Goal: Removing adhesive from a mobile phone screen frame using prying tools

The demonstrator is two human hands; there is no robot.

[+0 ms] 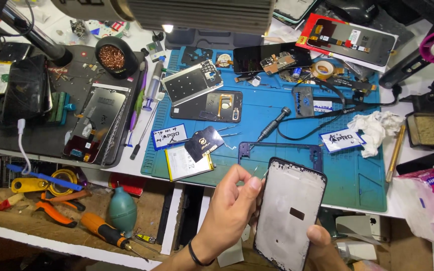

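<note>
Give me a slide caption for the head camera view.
Left hand and right hand hold a phone frame over a blue repair mat.

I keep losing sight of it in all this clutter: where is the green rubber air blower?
The green air blower sits at lower left of the head view, on the wooden shelf below the blue mat, right of the orange-handled pliers and above the orange-handled screwdriver.

Bare blue mat (357, 175) right; screwdriver (273, 124), battery (188, 163) crowd left.
</note>
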